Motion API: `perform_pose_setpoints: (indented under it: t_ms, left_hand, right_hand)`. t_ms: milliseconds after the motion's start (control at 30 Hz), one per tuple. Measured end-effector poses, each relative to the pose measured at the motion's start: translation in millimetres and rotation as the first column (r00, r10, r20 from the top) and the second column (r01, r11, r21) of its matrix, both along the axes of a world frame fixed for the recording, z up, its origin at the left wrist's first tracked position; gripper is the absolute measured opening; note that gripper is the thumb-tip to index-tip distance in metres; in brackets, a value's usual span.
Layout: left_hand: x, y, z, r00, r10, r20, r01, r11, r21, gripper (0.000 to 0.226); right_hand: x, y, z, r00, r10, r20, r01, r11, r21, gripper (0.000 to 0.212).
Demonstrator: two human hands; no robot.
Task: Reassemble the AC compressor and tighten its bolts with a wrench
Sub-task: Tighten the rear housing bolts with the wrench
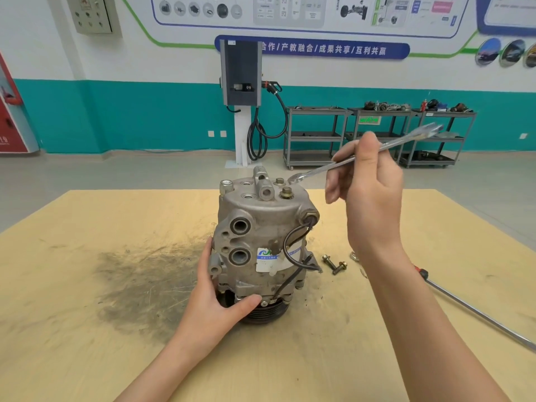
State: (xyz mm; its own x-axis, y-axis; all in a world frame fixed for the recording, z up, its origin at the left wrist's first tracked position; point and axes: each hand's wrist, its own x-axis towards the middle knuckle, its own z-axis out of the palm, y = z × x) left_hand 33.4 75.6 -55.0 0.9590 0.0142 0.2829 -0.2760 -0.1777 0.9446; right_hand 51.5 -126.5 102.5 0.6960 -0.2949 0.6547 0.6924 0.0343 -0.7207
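A grey AC compressor [261, 245] stands upright on its pulley in the middle of the yellow table [87, 314]. Two bolts [285, 192] stick up from its top cover. My left hand [216, 297] grips the compressor's lower left side, thumb across the front. My right hand [368, 187] holds a long silver wrench [316, 170] by its shaft, slanted. The wrench's lower end hovers at the top cover's right rim, just beside the rear bolt. Its upper end points up to the right.
Two loose bolts [333, 264] lie on the table right of the compressor, with a small washer-like part [353, 255] beside my right wrist. A long screwdriver with a red-black handle [475, 310] lies at the right. A dark grease smear [145, 282] covers the table's left.
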Motion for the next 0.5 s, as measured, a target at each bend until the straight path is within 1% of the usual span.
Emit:
perform_pose_setpoints:
  t_ms: [67, 133, 333, 400, 500]
  left_hand:
    - [0.2, -0.1, 0.0, 1.0, 0.0, 0.0, 0.0, 1.0, 0.001, 0.108]
    - [0.7, -0.1, -0.8, 1.0, -0.005, 0.002, 0.004, 1.0, 0.003, 0.107]
    - [1.3, 0.1, -1.6, 1.0, -0.009, 0.004, 0.009, 1.0, 0.011, 0.108]
    - [1.3, 0.1, -1.6, 1.0, -0.008, -0.002, 0.008, 1.0, 0.01, 0.108]
    - [1.0, 0.2, -1.7, 1.0, 0.004, -0.009, -0.004, 1.0, 0.014, 0.108]
  right_hand:
    - [7.8, -4.2, -3.2, 0.989, 0.087, -0.117, -0.077, 0.994, 0.084, 0.042]
    - [13.1, -6.2, -6.9, 0.967, 0.172, -0.188, -0.145, 0.978, 0.147, 0.043]
    - [18.7, -10.1, -9.7, 0.873, 0.4, -0.279, -0.303, 0.893, 0.332, 0.043]
    - [20.1, -11.6, -10.7, 0.844, 0.449, -0.293, -0.33, 0.865, 0.377, 0.043]
    - [22.2, -12.7, -11.9, 0.805, 0.488, -0.336, -0.344, 0.847, 0.406, 0.041]
